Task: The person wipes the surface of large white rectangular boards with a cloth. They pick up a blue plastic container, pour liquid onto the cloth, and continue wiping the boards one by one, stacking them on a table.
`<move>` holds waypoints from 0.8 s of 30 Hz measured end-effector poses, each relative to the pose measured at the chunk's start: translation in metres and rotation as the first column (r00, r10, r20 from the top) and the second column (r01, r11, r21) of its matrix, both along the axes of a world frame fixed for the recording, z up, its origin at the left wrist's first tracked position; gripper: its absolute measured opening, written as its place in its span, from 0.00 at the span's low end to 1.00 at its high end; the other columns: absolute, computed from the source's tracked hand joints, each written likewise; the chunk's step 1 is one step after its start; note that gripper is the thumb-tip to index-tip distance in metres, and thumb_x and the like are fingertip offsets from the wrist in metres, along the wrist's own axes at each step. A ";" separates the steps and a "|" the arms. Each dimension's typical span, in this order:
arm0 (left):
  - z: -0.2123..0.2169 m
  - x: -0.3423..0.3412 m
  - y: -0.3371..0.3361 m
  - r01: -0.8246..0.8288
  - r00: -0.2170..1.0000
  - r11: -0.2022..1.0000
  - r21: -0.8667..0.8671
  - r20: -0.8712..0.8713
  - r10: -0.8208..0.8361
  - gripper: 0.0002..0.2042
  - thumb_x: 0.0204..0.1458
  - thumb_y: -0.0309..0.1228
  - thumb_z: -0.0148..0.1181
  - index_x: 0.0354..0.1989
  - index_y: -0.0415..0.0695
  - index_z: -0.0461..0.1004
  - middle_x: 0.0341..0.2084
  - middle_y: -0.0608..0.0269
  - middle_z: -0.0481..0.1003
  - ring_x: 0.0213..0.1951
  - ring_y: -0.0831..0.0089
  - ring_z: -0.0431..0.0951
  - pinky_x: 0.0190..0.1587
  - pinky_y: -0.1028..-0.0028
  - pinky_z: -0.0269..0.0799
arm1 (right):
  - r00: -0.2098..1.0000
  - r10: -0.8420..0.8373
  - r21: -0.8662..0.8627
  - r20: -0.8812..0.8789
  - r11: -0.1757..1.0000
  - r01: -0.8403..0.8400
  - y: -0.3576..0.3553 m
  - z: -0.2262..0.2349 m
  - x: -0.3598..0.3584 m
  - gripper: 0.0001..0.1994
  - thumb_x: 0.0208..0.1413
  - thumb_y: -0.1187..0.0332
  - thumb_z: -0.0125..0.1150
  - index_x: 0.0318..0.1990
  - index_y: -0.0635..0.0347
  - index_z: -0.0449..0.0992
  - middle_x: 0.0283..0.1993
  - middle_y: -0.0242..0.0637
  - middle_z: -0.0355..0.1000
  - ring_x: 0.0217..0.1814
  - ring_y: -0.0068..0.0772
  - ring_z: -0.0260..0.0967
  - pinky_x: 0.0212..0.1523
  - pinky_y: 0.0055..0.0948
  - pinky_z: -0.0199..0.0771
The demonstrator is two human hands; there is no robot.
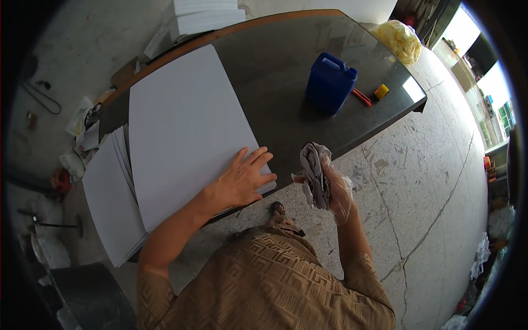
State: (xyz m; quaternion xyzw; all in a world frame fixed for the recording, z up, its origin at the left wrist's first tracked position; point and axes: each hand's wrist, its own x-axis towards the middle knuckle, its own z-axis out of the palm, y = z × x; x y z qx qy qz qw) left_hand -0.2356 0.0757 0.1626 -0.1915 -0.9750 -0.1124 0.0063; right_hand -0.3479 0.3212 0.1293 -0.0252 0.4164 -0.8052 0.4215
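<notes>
Crumpled grey cloth rag [314, 173], one only, sits bunched in the right hand [336, 190], whose fingers, inside a thin clear plastic glove, are curled tightly around it just off the table edge. At nine o'clock from it the bare left hand [242, 179] lies flat, fingers spread, on one large stack of white paper sheets [184, 129] on the dark glass-topped table [275, 71]. A second, fanned white stack [110, 192] overhangs further at nine o'clock. One blue plastic jerrycan [330, 82] stands at twelve o'clock.
</notes>
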 end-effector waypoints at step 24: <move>0.001 0.140 0.048 -0.413 0.836 0.346 0.842 0.201 0.511 0.16 0.59 0.32 0.60 0.51 0.37 0.70 0.45 0.52 0.72 0.48 0.60 0.76 0.50 0.65 0.76 | 0.638 -0.110 -0.188 -0.762 0.981 -0.054 -0.093 0.050 0.016 0.42 0.58 0.36 0.53 0.65 0.67 0.62 0.62 0.54 0.66 0.63 0.49 0.67 0.59 0.44 0.70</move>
